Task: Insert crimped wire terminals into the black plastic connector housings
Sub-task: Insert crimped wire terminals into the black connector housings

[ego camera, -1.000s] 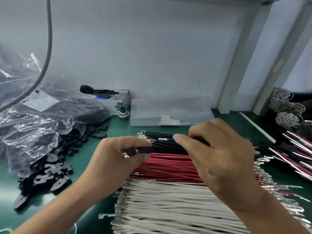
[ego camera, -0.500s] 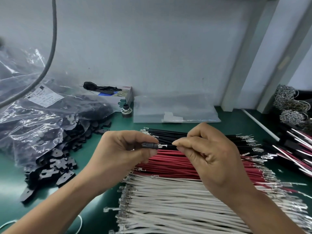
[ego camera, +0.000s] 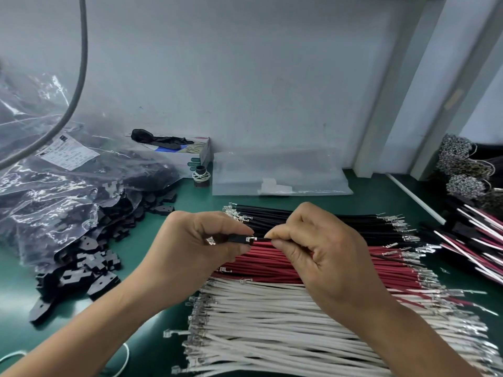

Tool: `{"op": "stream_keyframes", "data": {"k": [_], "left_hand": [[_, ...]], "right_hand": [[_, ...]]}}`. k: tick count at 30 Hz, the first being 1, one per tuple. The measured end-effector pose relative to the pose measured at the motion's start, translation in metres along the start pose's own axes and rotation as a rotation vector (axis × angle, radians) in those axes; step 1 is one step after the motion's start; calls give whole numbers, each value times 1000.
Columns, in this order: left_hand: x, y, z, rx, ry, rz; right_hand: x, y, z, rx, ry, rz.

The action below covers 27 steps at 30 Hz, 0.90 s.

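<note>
Black plastic shows between the left hand (ego camera: 198, 240)'s thumb and forefinger: a connector housing (ego camera: 237, 238) pinched level above the wire stacks on the green table (ego camera: 163, 221). The right hand (ego camera: 321, 246) pinches a black wire (ego camera: 262, 239) just behind its crimped terminal (ego camera: 250, 238), whose metal sits at the housing's mouth, seemingly partly entered. A good seat likely needs the terminal kept straight with the cavity, pushed along the wire's axis close behind the crimp, the housing held firm.

Even, soft overhead light, glare on the plastic bag (ego camera: 54, 202), wide-angle bending at edges, faint blur
</note>
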<state>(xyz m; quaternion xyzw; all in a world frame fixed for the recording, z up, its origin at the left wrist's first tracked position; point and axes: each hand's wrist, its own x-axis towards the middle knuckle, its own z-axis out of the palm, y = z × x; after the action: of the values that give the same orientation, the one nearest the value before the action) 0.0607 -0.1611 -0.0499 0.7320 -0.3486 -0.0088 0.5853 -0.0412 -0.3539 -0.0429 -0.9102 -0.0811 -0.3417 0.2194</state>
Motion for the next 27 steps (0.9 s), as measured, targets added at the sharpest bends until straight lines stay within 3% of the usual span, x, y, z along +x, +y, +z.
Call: {"op": "stream_keyframes", "data": {"k": [11, 20, 24, 27], "left_hand": [[0, -5, -1, -39, -44, -23], [-1, -6, -1, 80, -32, 43], [2, -6, 1, -14, -18, 13], [7, -7, 1, -96, 38, -41]], "right_hand": [[0, 7, 8, 146, -12, 56], [4, -2, 20, 8, 41, -93], [6, -1, 17, -105, 98, -110], [10, 0, 10, -283, 232, -174]]}}
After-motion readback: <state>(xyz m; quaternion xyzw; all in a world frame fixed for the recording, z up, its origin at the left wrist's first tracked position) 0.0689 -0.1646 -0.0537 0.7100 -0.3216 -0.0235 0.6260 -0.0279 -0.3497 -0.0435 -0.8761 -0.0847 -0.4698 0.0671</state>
